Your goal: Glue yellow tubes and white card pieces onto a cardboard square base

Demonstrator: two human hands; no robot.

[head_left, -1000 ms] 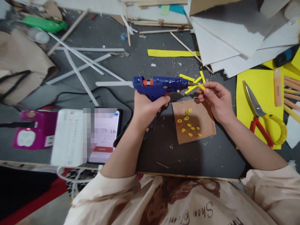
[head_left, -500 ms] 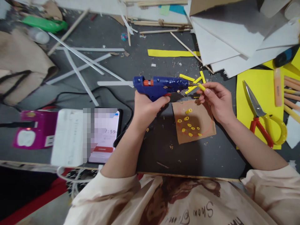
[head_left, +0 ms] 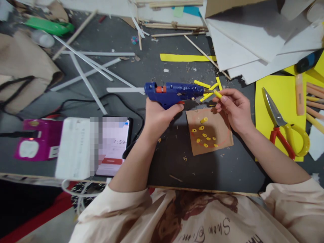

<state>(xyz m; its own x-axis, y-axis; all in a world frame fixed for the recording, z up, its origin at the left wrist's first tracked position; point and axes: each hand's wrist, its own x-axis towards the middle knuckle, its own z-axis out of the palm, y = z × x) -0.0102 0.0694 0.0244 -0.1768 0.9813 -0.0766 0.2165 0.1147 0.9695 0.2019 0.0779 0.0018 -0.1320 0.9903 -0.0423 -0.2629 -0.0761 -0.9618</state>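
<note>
Head view showed a blue glue gun (head_left: 174, 92), glossy and blotched toward its nozzle, a white stick (head_left: 125, 89) poking from its back, held above the bench (head_left: 172, 165). The left hand (head_left: 160, 116) had its fingers wrapped round the grip; the right hand (head_left: 236, 109) pinched a slim yellow tube (head_left: 218, 94) between its fingers, one end at the nozzle — seemingly touching, though the overlap made that hard to confirm. More yellow tubes (head_left: 201, 84) lay crossed behind the nozzle, crowding that spot. Nearer the body, brown cardboard (head_left: 222, 126) carried short yellow pieces (head_left: 201, 128). Scissors (head_left: 277, 119) rested on a yellow sheet (head_left: 263, 104) to the right; loose white sticks (head_left: 88, 83) and a phone (head_left: 111, 148) lay leftward.
</note>
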